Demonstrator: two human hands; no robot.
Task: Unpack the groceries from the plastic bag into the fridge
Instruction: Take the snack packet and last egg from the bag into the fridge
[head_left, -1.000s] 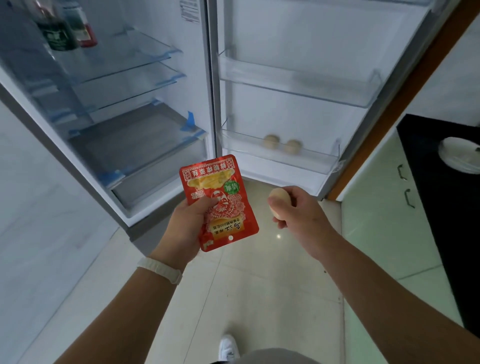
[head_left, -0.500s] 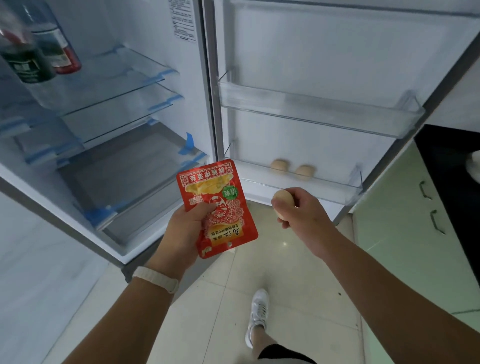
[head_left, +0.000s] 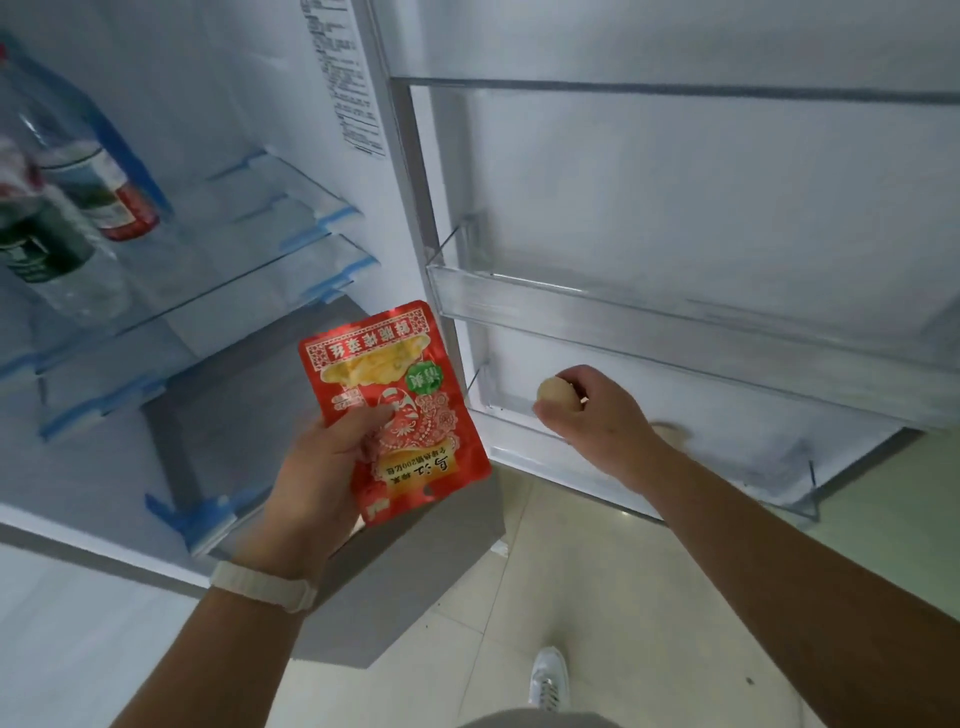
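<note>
My left hand (head_left: 311, 467) grips a red foil snack packet (head_left: 400, 395) by its lower left side, in front of the open fridge's lower shelves. My right hand (head_left: 597, 410) holds a pale egg (head_left: 556, 392) between thumb and fingers, over the lower door bin (head_left: 727, 467) of the open fridge door. Another egg (head_left: 672, 431) shows blurred in that bin, just right of my wrist. The plastic bag is out of view.
An upper clear door bin (head_left: 675, 332) sits above my right hand. Glass shelves (head_left: 234, 280) with blue tape fill the fridge's left side; bottles (head_left: 78, 208) stand on the upper one. A tiled floor and my white shoe (head_left: 548, 675) lie below.
I have stepped closer to the fridge. My right hand moved forward with the egg, from in front of the door to over the lower door bin. The packet stays in my left hand.
</note>
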